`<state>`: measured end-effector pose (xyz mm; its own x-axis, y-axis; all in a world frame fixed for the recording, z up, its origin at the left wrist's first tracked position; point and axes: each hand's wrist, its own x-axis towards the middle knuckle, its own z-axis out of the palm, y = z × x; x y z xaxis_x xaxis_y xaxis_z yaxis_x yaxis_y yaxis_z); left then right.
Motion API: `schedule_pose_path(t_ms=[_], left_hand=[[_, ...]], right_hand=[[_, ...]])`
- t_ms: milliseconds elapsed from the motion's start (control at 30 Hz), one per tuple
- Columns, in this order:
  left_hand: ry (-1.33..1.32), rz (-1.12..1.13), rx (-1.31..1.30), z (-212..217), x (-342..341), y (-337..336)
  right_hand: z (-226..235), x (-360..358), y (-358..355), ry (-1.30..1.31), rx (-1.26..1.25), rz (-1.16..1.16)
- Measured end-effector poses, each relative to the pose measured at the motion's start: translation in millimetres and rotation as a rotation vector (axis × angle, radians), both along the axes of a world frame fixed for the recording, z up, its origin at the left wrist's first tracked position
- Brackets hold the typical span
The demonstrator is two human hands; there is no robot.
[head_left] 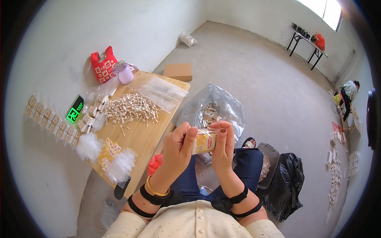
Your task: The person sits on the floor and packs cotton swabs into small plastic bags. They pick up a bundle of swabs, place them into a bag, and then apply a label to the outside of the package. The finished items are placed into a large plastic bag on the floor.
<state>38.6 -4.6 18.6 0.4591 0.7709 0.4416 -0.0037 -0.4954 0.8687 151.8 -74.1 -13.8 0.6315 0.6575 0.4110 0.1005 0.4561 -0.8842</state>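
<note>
At 12 o'clock from the torso (198,220), the left hand (178,143) and right hand (223,150) grasped a rectangular, yellow-and-white plastic swab packet (204,142), which hard squeezing could have burst.

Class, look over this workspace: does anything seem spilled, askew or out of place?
A few cotton swabs lie apart from the heap on the table, looking strayed. Crumpled clear plastic lies on the floor, as if dropped.
</note>
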Motion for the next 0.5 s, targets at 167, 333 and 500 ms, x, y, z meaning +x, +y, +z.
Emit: schedule_pose_path(t_ms=[167,333,500], left_hand=[[-0.001,0.116,0.069,-4,3,0],[-0.083,0.164,0.146,-13,10,6],[-0.303,0.061,-0.194,-21,13,9]], right_hand=[[1,-1,-1,0.065,-0.014,-0.003],[3,-2,0,-0.015,-0.034,-0.086],[3,-8,2,-0.098,-0.067,-0.125]])
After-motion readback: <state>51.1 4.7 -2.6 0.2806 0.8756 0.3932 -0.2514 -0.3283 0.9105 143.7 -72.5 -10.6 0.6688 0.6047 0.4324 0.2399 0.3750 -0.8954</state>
